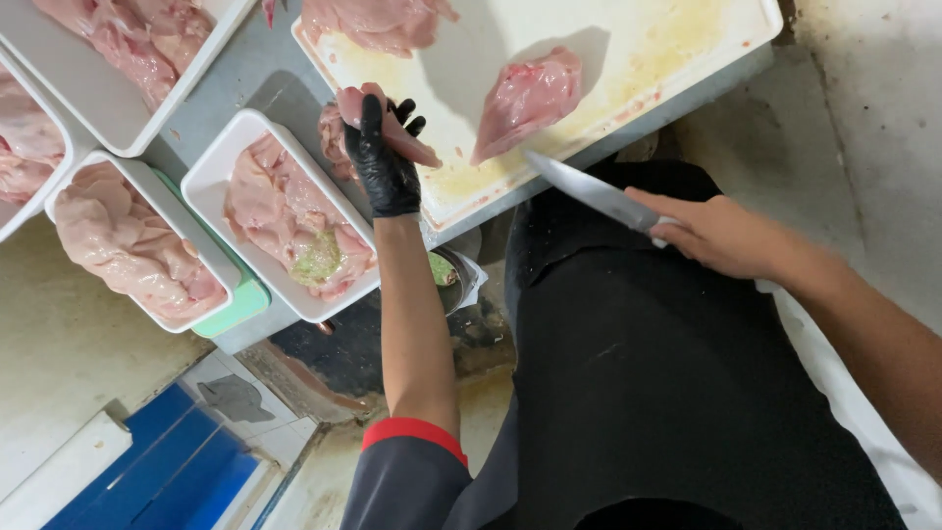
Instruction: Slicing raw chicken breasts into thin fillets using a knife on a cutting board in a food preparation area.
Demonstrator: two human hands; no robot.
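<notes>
My left hand [385, 162], in a black glove, grips a long strip of raw chicken [400, 135] just off the left edge of the white cutting board [677, 44]. My bare right hand [721, 234] holds a knife [589, 188] by its handle, blade pointing toward the board's near edge. A chicken breast [528, 98] lies on the board beyond the blade. Another raw piece [378, 22] lies at the board's far left corner.
White trays of raw chicken sit to the left: one close to my left hand [218, 167] with a green paste on the meat, another [74, 182] beside it on a green tray, more at the top left [98, 108]. A black apron [638, 393] covers my front.
</notes>
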